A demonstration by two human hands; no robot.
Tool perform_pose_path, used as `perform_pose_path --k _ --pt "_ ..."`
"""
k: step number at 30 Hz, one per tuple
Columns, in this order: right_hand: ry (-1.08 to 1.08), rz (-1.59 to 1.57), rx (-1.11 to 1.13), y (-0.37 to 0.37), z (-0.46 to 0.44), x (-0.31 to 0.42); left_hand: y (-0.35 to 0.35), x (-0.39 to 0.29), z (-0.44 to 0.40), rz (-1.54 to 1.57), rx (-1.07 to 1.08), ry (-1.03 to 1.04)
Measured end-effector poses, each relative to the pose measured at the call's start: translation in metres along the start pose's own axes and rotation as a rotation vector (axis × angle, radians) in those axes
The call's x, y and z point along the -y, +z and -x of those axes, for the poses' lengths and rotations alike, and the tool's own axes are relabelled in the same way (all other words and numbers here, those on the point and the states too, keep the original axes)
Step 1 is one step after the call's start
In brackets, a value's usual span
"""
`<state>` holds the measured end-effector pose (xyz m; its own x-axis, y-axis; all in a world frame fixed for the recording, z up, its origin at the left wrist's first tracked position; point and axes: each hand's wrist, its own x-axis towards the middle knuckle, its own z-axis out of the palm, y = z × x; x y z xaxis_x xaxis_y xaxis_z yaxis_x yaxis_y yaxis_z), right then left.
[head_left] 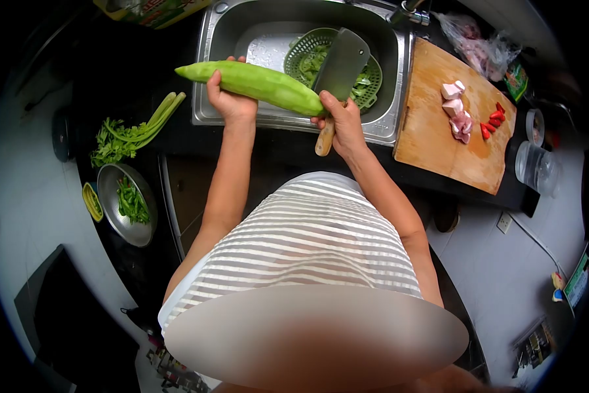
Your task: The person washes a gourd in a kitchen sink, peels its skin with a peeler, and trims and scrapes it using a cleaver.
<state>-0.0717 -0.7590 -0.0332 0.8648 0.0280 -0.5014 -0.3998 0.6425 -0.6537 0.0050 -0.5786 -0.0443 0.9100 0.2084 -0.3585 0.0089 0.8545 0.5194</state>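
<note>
Over the near edge of the sink I hold a long, pale-green, gourd-like vegetable (262,83), pointed at its left end. My left hand (232,99) is wrapped round it left of the middle, from below. My right hand (342,123) grips the wooden handle of a cleaver (342,65), with thumb and fingers also at the vegetable's right end. The cleaver's broad blade points up and away, hiding part of a green colander (296,57) in the sink (206,59). Cut green pieces (313,61) lie in the colander.
Right of the sink, a wooden cutting board (432,78) bears pale meat chunks (455,108) and red chillies (493,122). Plastic bags (481,49) and clear containers (537,167) stand beyond it. At left are celery (137,131) and a metal bowl (114,213) with cut greens.
</note>
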Motion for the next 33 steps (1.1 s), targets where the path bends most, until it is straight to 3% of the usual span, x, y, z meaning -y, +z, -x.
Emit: perform_pose_path --k 1,3,4,6,7,10,11,13,15,17,24,26,27,29,30,32,33 --pt "-0.033 0.004 -0.035 -0.003 -0.003 0.001 0.009 -0.003 0.012 -0.044 0.029 0.051" --pt "-0.034 -0.024 -0.074 -0.012 -0.009 0.007 0.007 -0.014 0.027 0.129 0.282 -0.137" --pt "-0.034 -0.046 -0.079 -0.017 -0.011 0.011 0.008 -0.02 0.033 0.134 0.282 -0.143" --pt "-0.038 -0.062 -0.093 -0.024 -0.014 0.019 0.008 -0.031 0.042 0.403 0.501 -0.502" --pt "-0.038 -0.061 -0.099 -0.026 -0.015 0.022 0.004 -0.034 0.042 0.406 0.499 -0.507" --pt "-0.12 -0.047 -0.046 -0.036 -0.022 0.027 -0.009 -0.04 0.037 0.397 0.563 -0.813" --pt "-0.118 -0.048 -0.048 -0.039 -0.024 0.028 -0.01 -0.042 0.037 0.272 0.598 -0.883" --pt "-0.107 0.069 -0.035 -0.038 -0.024 0.034 -0.003 -0.051 0.047 -0.336 0.556 -0.896" --pt "-0.086 0.096 -0.021 -0.032 -0.022 0.036 0.01 -0.041 0.051 -0.295 0.661 -1.142" --pt "-0.134 0.129 -0.026 -0.022 -0.022 0.033 0.007 -0.03 0.049 -0.445 0.708 -1.256" --pt "-0.131 0.115 0.026 -0.035 -0.024 0.022 0.0 -0.005 0.041 -0.52 0.67 -1.147" --pt "-0.595 0.509 -0.137 -0.037 -0.008 0.021 -0.002 -0.007 0.037 -0.554 0.658 -1.067" --pt "-0.787 0.537 -0.151 -0.035 -0.005 0.022 0.0 -0.008 0.038 -0.554 0.656 -1.062" --pt "-0.931 0.988 -0.278 -0.034 0.008 0.033 0.005 -0.013 0.044 -0.689 0.705 -0.845" --pt "-0.93 0.984 -0.28 -0.031 0.012 0.035 0.004 -0.013 0.045 -0.693 0.704 -0.847" --pt "-1.137 1.438 -0.085 -0.028 0.019 0.039 -0.001 -0.011 0.045 -0.693 0.645 -0.855" --pt "-1.176 1.444 -0.049 -0.019 0.022 0.038 -0.011 -0.007 0.048 -0.741 0.561 -0.759"
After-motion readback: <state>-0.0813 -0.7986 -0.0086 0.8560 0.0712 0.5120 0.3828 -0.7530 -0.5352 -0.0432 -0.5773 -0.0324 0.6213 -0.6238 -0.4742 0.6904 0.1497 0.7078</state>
